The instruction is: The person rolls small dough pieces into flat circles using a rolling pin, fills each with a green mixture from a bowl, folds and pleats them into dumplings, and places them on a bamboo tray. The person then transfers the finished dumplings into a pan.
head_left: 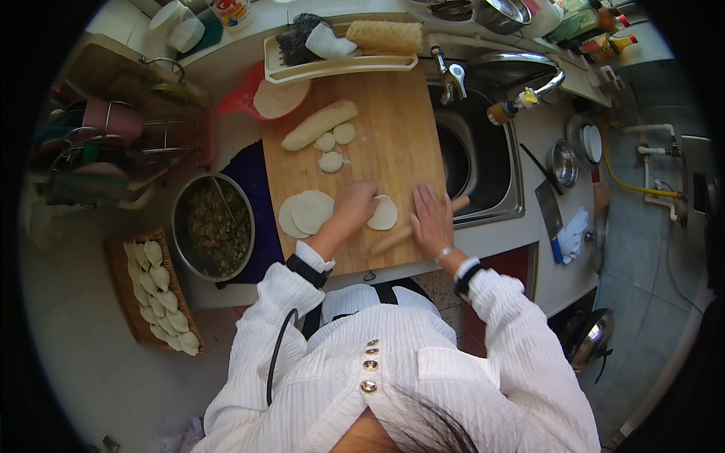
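Observation:
On the wooden board (396, 130), my left hand (354, 205) pinches the left edge of a small, partly flattened dough round (383, 214). My right hand (431, 218) lies palm down over a wooden rolling pin (392, 240), just right of that round. The pin is slanted, with its lower left end on the board and its far end past the board's right side. Left of my left hand, two thin dough wrappers (306, 212) overlap. Farther up lie three small dough pieces (331, 162) and a thick dough log (320, 124).
A steel bowl of chopped filling (220, 226) stands left of the board, near a woven tray (122, 294) of several dumplings. A red flour scoop (243, 96) touches the board's upper left. The sink (498, 187) and a cleaver (548, 209) are on the right.

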`<action>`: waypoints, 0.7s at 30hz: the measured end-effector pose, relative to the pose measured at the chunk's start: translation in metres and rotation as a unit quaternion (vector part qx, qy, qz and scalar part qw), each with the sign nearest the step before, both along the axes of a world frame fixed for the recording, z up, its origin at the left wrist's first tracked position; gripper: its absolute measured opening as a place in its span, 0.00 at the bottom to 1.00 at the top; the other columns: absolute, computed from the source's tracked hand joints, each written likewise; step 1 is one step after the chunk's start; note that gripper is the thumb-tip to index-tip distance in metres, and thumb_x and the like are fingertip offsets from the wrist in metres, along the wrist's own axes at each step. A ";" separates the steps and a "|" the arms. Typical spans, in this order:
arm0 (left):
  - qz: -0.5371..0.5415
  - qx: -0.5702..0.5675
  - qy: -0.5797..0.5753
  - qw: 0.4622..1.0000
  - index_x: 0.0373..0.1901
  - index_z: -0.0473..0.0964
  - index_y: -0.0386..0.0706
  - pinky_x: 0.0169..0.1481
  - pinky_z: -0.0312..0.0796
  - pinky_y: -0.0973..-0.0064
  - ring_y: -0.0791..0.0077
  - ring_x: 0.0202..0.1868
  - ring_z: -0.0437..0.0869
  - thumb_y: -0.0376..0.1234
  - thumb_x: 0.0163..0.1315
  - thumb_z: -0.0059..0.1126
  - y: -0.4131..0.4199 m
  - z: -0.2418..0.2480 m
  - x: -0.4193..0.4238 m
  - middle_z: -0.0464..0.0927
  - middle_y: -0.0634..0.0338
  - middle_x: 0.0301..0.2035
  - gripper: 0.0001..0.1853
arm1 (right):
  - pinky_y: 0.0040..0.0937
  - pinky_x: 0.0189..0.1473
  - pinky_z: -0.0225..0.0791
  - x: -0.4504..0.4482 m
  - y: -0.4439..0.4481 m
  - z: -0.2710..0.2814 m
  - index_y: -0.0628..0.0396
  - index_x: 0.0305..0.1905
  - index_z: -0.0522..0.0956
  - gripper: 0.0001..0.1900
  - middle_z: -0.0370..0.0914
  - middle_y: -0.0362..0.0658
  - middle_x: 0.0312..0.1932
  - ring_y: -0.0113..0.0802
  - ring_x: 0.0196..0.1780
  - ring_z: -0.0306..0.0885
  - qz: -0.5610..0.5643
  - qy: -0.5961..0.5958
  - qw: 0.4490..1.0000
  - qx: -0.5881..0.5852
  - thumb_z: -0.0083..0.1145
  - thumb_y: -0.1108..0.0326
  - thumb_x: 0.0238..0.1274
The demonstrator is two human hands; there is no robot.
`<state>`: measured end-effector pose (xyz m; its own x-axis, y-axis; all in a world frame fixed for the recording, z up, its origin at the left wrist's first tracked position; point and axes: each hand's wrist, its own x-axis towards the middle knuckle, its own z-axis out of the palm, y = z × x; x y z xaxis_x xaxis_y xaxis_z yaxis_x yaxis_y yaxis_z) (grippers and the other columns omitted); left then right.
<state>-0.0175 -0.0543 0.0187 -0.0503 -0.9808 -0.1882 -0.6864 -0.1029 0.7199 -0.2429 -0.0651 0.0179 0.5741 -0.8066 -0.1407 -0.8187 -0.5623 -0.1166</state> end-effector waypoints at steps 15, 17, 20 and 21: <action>0.018 0.026 0.061 0.998 0.32 0.80 0.38 0.40 0.72 0.58 0.52 0.36 0.81 0.35 0.56 0.62 -0.001 0.015 -0.005 0.81 0.50 0.31 0.09 | 0.54 0.75 0.37 -0.001 0.010 -0.006 0.55 0.69 0.62 0.34 0.57 0.45 0.74 0.40 0.77 0.51 -0.008 -0.081 0.996 -0.032 0.57 0.55 0.60; 0.113 0.058 0.116 0.985 0.40 0.80 0.39 0.47 0.72 0.60 0.53 0.44 0.80 0.35 0.56 0.63 -0.014 0.017 0.000 0.81 0.49 0.38 0.12 | 0.54 0.75 0.37 -0.020 0.029 -0.010 0.55 0.69 0.63 0.34 0.57 0.45 0.73 0.40 0.76 0.51 -0.005 -0.091 0.995 -0.044 0.56 0.55 0.60; 0.169 -0.157 -0.028 0.972 0.51 0.76 0.39 0.58 0.68 0.62 0.52 0.55 0.75 0.36 0.56 0.62 -0.040 0.007 0.005 0.76 0.46 0.51 0.21 | 0.53 0.75 0.37 -0.019 0.029 -0.013 0.55 0.69 0.63 0.33 0.57 0.46 0.73 0.40 0.76 0.52 -0.012 -0.088 0.995 -0.034 0.55 0.57 0.60; 0.165 -0.289 -0.114 0.936 0.54 0.74 0.38 0.61 0.67 0.62 0.51 0.59 0.73 0.36 0.56 0.62 -0.048 0.001 0.005 0.74 0.45 0.56 0.24 | 0.52 0.75 0.36 -0.014 0.024 -0.012 0.55 0.69 0.62 0.33 0.57 0.47 0.73 0.41 0.76 0.52 -0.014 -0.096 0.995 -0.025 0.54 0.58 0.60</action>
